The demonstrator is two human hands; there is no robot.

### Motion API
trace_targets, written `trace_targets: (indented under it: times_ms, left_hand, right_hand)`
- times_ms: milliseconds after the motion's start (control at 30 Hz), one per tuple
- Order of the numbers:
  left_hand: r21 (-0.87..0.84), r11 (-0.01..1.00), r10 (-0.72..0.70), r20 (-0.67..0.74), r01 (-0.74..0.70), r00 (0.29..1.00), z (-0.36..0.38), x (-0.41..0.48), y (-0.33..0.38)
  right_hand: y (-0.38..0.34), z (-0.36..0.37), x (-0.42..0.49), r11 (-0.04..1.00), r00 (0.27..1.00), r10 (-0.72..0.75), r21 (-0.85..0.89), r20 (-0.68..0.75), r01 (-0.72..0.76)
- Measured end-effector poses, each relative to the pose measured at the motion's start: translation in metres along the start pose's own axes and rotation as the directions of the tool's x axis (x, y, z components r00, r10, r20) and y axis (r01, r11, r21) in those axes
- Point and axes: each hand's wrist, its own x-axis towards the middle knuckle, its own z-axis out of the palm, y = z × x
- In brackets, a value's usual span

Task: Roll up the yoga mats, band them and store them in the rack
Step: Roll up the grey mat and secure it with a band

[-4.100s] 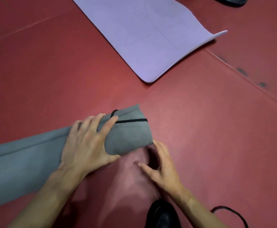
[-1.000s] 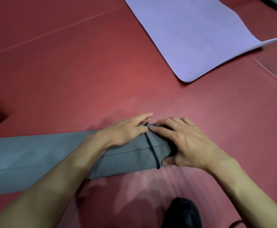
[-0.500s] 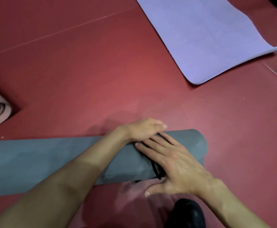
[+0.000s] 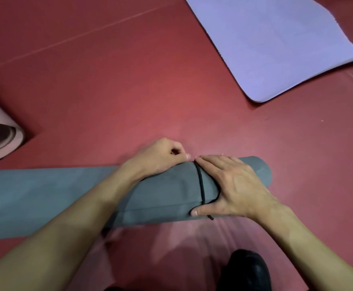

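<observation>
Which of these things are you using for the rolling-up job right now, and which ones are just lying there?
In use now: grey mat, rolled; black band around it; left hand, curled at the band's far side; right hand, flat on the roll.

Just lying there: purple mat, spread flat; pink mat, rolled, at the left edge; black shoe.

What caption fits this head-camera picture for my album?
Left hand and right hand fit a black band round the rolled grey mat; a purple mat lies flat behind.
</observation>
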Motion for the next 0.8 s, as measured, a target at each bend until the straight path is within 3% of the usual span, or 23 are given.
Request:
trace_targets:
  times_ms: [100,300,467,567,667,733,800]
  left_hand:
    - [-0.02,0.995,-0.103,-0.037,0.102,0.994,0.006,0.005,0.018]
    - [-0.046,0.971,-0.226,0.135,0.234,0.965,-0.004,0.018,0.04]
    - [0.1,0.965,-0.239,-0.031,0.24,0.971,0.002,0.01,0.052]
    - [0.372,0.915,-0.108,-0.15,0.158,0.983,0.006,0.002,0.075]
    - [0.629,0.777,0.155,-0.178,-0.008,0.972,0.016,-0.017,0.077]
    - [0.716,0.691,0.348,-0.209,-0.099,0.914,0.02,-0.025,0.06]
    - [0.728,0.673,0.426,-0.241,-0.128,0.872,0.011,-0.031,0.044]
  right_hand:
    - [0.001,-0.002,0.003,1.0,1.0,-0.001,0.0,0.003,0.001]
    - [-0.001,-0.004,0.003,0.989,0.988,0.145,-0.035,0.055,-0.143]
    - [0.0,-0.007,0.004,0.991,0.989,0.129,-0.034,0.069,-0.127]
    - [0.003,-0.008,-0.001,0.995,0.988,0.081,-0.067,0.133,-0.073]
    - [0.008,-0.012,-0.001,0.992,0.968,0.042,-0.126,0.246,-0.011]
    - [0.011,-0.011,0.0,0.99,0.967,0.039,-0.138,0.251,-0.004]
    - [0.013,-0.01,-0.002,0.99,0.975,0.026,-0.139,0.22,0.005]
